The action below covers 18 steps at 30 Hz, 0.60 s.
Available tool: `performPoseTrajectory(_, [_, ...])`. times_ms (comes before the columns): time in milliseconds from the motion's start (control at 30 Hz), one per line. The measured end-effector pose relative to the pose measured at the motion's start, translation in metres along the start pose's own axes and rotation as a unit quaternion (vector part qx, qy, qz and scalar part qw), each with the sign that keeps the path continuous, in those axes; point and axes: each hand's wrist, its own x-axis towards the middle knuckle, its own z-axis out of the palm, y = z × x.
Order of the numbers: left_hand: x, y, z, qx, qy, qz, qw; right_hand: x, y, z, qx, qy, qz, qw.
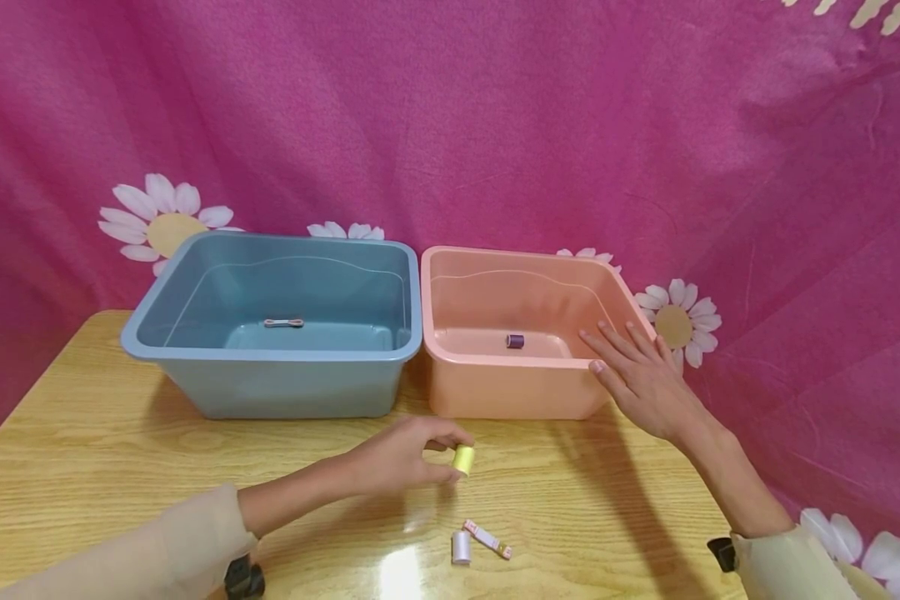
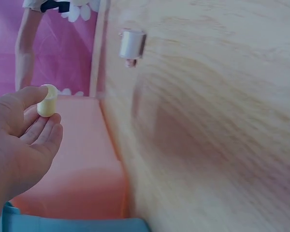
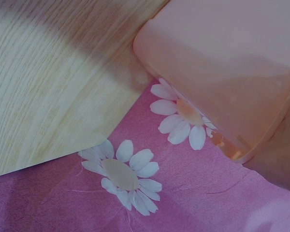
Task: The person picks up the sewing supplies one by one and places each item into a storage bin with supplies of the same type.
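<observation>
Between thumb and fingertips, my left hand pinches a yellow thread spool a little above the table, in front of the pink bin. The left wrist view shows the same yellow spool at the fingertips. With fingers spread and straight, my right hand lies over the pink bin's right front corner. Inside that bin is a dark purple thread spool. On the table, nearer to me, a pale lilac spool stands beside a banded pink-and-white floss skein.
A blue bin stands left of the pink one, their rims almost touching, with a small banded skein on its floor. Behind both hangs a magenta flowered cloth. The wooden table extends in front.
</observation>
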Motion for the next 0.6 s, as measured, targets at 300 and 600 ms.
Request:
performPoseTrajectory(300, [0.008, 0.019, -0.013, -0.012, 0.041, 0.055, 0.9976, 0.001, 0.002, 0.001, -0.001, 0.0, 0.0, 1.0])
performPoseTrajectory(600, [0.012, 0.034, -0.031, -0.022, 0.073, 0.082, 0.9937, 0.0, 0.001, 0.001, 0.002, 0.001, 0.002, 1.0])
